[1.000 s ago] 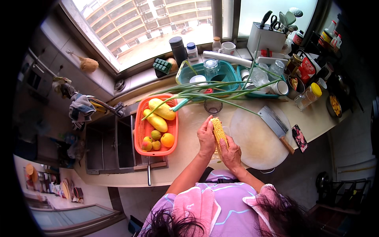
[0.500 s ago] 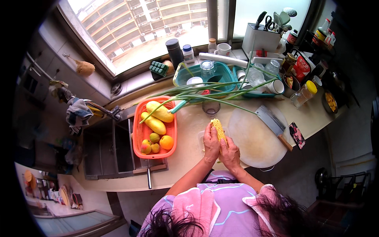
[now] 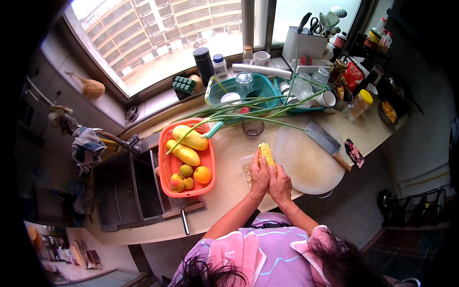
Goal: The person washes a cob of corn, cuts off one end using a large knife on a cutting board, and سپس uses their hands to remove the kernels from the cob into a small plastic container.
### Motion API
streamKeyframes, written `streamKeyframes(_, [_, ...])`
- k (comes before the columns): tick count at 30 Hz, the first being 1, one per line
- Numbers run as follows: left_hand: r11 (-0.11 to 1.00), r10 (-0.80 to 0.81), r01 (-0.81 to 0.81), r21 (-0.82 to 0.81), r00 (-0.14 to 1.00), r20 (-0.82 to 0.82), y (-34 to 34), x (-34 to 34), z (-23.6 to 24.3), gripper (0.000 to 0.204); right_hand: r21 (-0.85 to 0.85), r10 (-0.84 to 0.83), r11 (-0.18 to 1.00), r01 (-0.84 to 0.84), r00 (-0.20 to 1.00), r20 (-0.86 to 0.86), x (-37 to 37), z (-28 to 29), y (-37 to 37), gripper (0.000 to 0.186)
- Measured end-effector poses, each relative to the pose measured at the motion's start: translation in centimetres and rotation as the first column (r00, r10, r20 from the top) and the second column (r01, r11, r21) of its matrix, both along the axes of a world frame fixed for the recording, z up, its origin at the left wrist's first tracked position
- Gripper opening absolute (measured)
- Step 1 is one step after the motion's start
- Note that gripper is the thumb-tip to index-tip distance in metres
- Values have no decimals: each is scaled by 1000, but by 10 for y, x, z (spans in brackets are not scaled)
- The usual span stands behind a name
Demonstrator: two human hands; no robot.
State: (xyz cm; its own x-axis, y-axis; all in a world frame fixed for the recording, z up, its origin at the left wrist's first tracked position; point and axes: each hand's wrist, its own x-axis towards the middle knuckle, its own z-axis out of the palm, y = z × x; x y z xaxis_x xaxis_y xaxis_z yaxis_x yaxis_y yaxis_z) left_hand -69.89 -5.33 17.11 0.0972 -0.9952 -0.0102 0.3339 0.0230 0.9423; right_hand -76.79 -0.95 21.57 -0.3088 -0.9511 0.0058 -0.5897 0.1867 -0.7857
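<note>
Between both hands I hold a yellow corn cob [image 3: 266, 154], its tip pointing away from me. My left hand [image 3: 259, 176] wraps its left side, and my right hand [image 3: 280, 182] is closed round its lower right side. The lower part of the cob is hidden by my fingers. Under and beside my left hand sits a clear plastic container [image 3: 246, 163], with some loose kernels [image 3: 248, 176] in it. Just to the right lies a round cutting board [image 3: 306, 162] with a cleaver [image 3: 326, 143] on it.
An orange basket [image 3: 164, 184] of fruit and yellow squash-like produce stands at the left, by the sink [image 3: 114, 191]. Long scallions [image 3: 239, 115] stretch over the basket and toward the board. Behind stand a drinking glass [image 3: 253, 128] and a teal dish tray [image 3: 270, 86].
My view has shifted slightly. Both hands stay on the corn cob with a slightly altered grip, and more of the kernels in the container now show.
</note>
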Motion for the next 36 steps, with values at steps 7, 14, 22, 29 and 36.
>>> streamKeyframes(7, [995, -44, 46, 86, 999, -21, 1, 0, -12, 44, -15, 28, 1000, -27, 997, 70, 3, -7, -2, 40])
streamKeyframes(14, [996, 12, -17, 87, 998, 65, -7, 9, -32, 42, 60, 57, 996, -69, 981, 188, 12, -6, -7, 41])
streamKeyframes(22, [993, 66, -80, 90, 986, 150, -2, 6, -4, 40, 11, 125, 991, -132, 959, 253, -3, -30, -14, 46])
streamKeyframes(29, [979, 194, -204, 10, 944, 266, 15, -17, -3, 42, 18, 177, 980, -197, 914, 365, -20, -31, -27, 48])
streamKeyframes(36, [978, 180, -199, 57, 954, 241, 13, -9, -17, 39, 91, 189, 966, -240, 905, 381, -21, -28, -23, 50])
